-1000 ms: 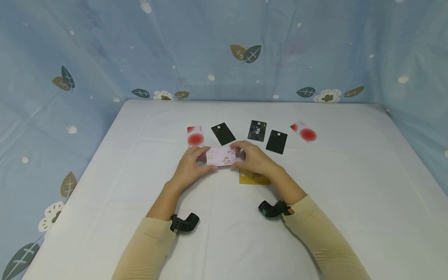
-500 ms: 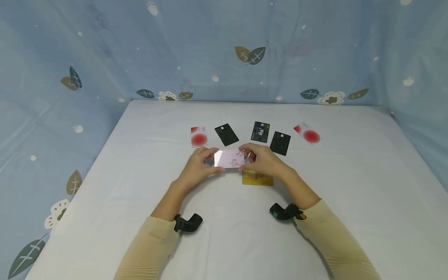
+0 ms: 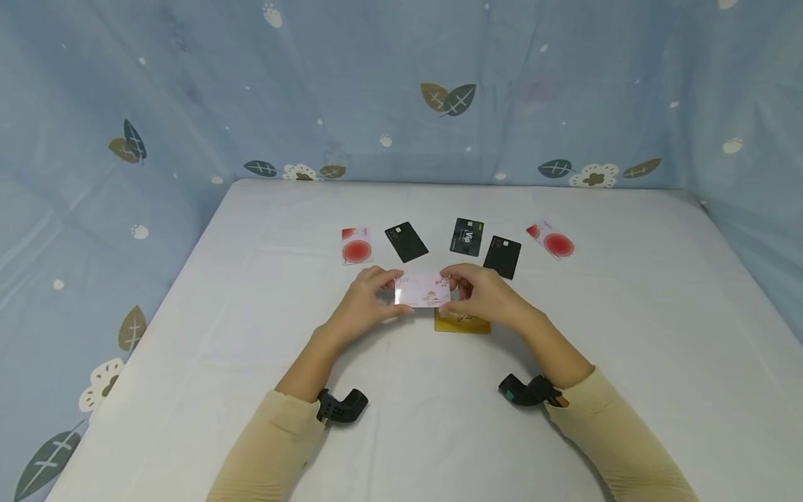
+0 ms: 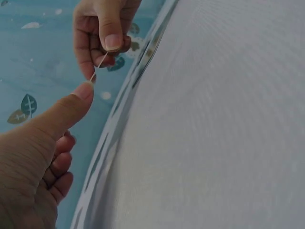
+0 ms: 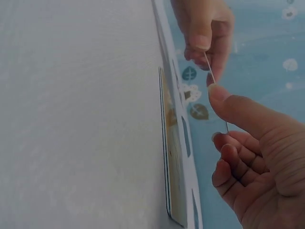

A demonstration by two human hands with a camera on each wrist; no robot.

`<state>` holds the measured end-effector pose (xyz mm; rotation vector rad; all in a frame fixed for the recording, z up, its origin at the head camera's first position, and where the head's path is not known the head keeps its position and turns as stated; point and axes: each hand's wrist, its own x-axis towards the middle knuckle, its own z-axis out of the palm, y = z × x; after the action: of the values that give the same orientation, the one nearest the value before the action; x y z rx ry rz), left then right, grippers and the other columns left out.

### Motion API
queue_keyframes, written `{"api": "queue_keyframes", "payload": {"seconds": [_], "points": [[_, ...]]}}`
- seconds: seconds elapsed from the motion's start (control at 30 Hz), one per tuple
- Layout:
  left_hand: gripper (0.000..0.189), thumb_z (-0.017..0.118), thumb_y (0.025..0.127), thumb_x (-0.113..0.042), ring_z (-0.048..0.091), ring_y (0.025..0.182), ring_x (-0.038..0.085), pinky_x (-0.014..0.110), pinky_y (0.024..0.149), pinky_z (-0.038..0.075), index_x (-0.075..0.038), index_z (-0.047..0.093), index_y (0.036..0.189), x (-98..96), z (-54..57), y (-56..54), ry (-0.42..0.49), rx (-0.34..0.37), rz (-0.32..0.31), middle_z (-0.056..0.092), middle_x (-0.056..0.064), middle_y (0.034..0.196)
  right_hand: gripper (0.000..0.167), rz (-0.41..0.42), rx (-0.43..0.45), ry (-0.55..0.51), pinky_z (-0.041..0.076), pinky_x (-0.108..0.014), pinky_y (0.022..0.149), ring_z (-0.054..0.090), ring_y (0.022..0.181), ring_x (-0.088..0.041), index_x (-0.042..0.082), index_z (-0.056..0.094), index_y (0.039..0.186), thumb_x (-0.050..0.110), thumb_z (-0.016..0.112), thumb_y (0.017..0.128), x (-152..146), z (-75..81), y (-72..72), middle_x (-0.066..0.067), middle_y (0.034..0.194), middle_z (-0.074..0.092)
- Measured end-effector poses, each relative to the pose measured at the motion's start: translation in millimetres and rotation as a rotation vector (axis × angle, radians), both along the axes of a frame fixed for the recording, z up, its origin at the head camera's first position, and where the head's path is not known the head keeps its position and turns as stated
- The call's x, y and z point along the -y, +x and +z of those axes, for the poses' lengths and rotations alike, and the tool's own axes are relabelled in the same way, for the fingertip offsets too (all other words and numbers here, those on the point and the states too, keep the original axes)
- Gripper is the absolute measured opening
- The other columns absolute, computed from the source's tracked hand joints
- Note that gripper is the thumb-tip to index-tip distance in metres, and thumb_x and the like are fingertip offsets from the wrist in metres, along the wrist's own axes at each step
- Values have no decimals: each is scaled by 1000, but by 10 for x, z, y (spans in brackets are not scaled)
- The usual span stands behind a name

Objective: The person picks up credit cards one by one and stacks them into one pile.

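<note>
A pale pink VIP card (image 3: 422, 290) with a flower print is held level between both hands above the white table. My left hand (image 3: 362, 300) pinches its left edge between thumb and fingers. At its right edge, my right hand (image 3: 489, 296) pinches it the same way. Both wrist views show the pink card edge-on as a thin line. Just under the right hand, a gold card (image 3: 463, 324) lies flat, its upper part hidden by the hand and the pink card. The right wrist view shows this gold card (image 5: 175, 167) from a low angle.
Farther back lie a red-and-white card (image 3: 357, 245), a black card (image 3: 406, 242), a black Vip card (image 3: 467, 237), another black card (image 3: 502, 257) and a second red-and-white card (image 3: 551, 239). A blue patterned cloth (image 3: 376, 84) hangs behind the white table (image 3: 251, 279).
Both hands have carried the pink card rightward and slightly nearer the body. It now overlaps the top of the gold card in the head view. The cards on the table have stayed put.
</note>
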<state>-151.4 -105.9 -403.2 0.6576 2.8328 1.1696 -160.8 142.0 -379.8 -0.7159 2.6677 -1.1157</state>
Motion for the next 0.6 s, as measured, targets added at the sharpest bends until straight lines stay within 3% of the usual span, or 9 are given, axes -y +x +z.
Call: {"api": "queue_keyframes", "payload": {"seconds": [0.27, 0.6], "points": [[67, 81, 73, -32, 46, 100, 21, 37, 89, 42, -6, 56, 129, -147, 60, 36, -35, 8, -52, 55, 5, 104, 58, -29, -1, 0, 44, -23, 63, 50, 75, -16, 2, 60, 121, 20, 83, 72, -157, -14, 69, -3, 87, 56], [61, 80, 75, -30, 46, 100, 19, 34, 86, 43, -8, 58, 127, -274, 35, 70, -60, 48, -72, 55, 2, 103, 55, -17, -12, -3, 45, -21, 62, 51, 72, -16, 1, 60, 118, 19, 84, 71, -285, -51, 130, -3, 86, 57]]}}
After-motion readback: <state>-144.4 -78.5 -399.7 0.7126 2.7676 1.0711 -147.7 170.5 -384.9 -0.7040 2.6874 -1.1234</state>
